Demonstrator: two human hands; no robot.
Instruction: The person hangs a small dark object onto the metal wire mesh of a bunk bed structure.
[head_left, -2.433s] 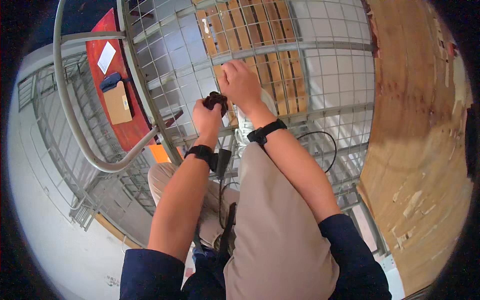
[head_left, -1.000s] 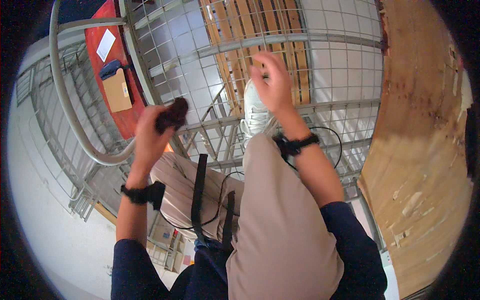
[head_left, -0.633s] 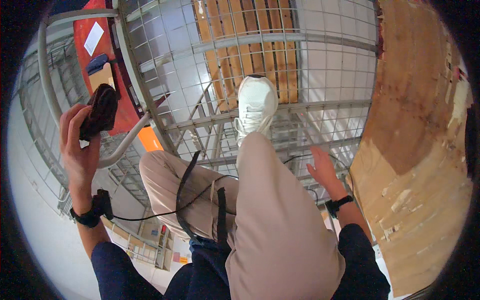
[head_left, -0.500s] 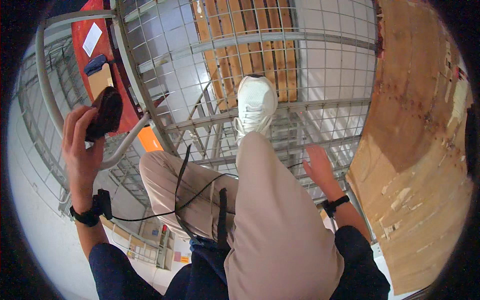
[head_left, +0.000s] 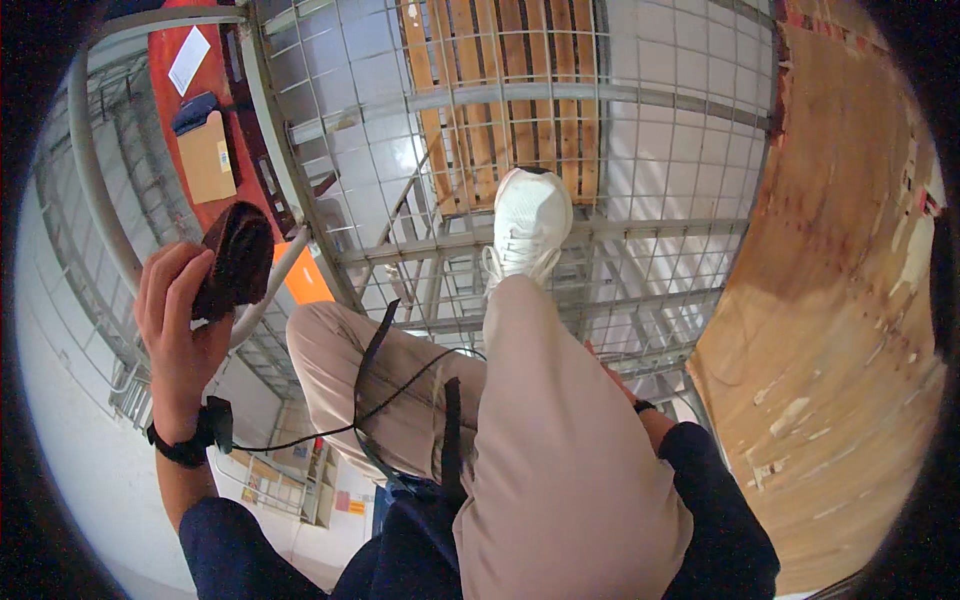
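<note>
My left hand is raised at the left, with its fingers wrapped round a dark brown, rounded block that looks like a shoe brush. My right hand is mostly behind my right thigh; only a sliver near the wrist shows, and its fingers are hidden. In the middle, a white lace-up sneaker is on my right foot, over a metal mesh platform. A thin black cable runs from my left wristband across my beige trousers.
Metal tubes frame the mesh platform. A wooden slatted pallet shows below it. At the right stands a worn plywood panel. Along the left lies a red beam with cardboard and a white paper.
My right hand has drawn back behind my thigh, where its fingers no longer show. My left hand, still holding the brown block, sits slightly lower in the picture.
</note>
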